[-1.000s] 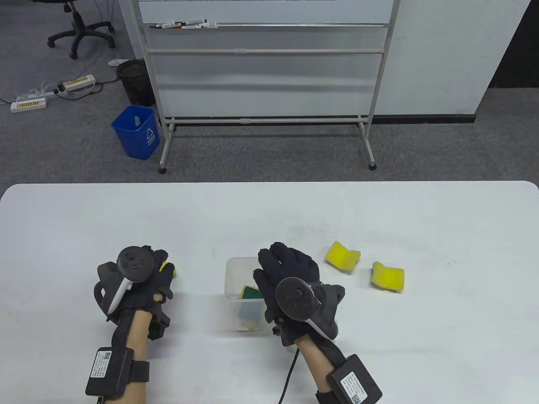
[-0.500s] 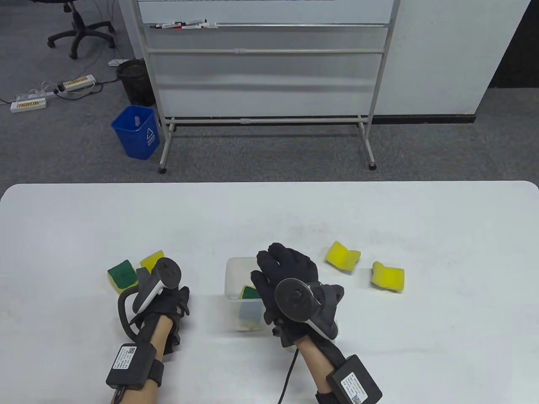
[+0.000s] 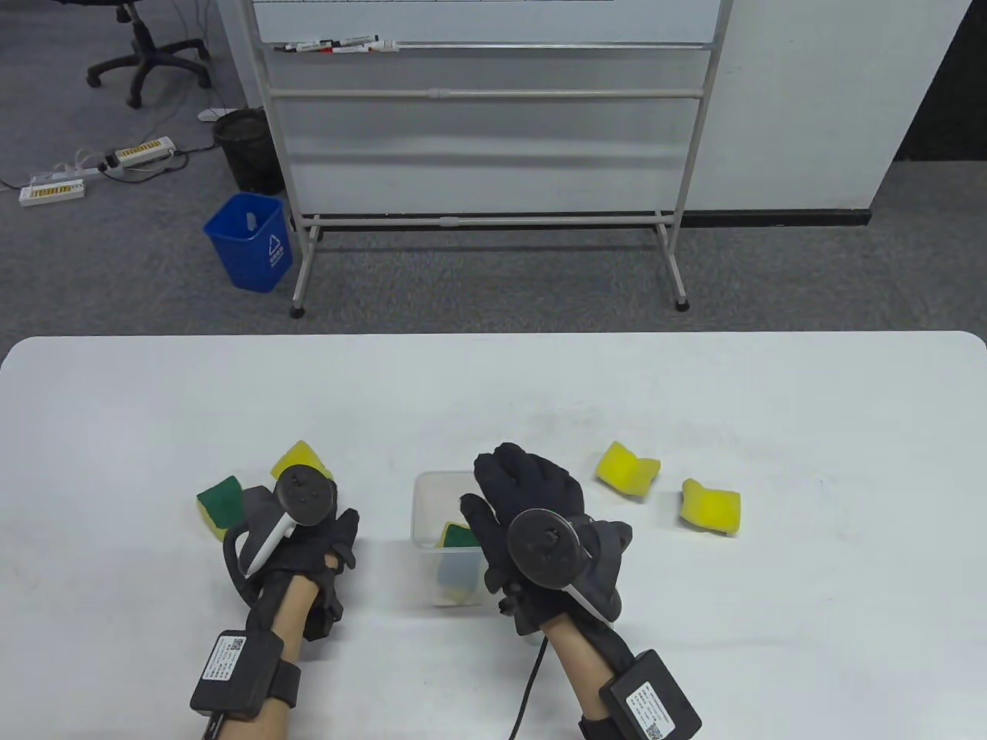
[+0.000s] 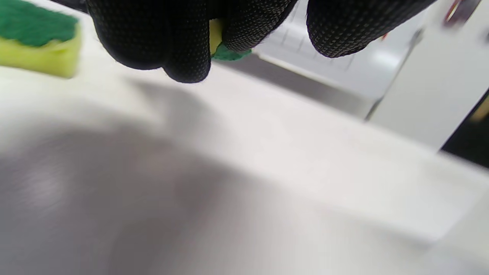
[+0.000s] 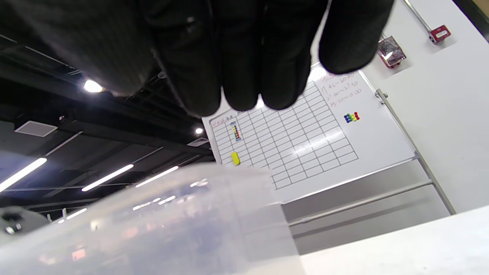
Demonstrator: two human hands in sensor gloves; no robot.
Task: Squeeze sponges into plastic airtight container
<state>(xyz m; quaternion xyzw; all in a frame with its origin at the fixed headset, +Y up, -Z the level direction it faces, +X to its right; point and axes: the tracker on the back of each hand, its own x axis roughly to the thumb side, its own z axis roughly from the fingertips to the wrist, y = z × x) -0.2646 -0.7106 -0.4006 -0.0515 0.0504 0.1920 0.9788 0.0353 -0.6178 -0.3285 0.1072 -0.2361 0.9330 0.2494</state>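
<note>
The rectangular foam sponge with a dark green scouring face point(image 3: 221, 502) is showing pale yellow beneath point(image 4: 38, 42). Two bent foam sponges, one point(image 3: 628, 468) and another point(image 3: 711, 505), are showing bright yellow. The clear, colourless plastic box point(image 3: 425, 509) is showing green and yellow inside. Both black textured gloves, left point(image 3: 308, 539) and right point(image 3: 532, 493), are looking dotted up close. The smooth tabletop point(image 3: 493, 385) is appearing white.

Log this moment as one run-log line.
left hand: holds sponge | right hand: over container, sponge inside | three sponges on table
</note>
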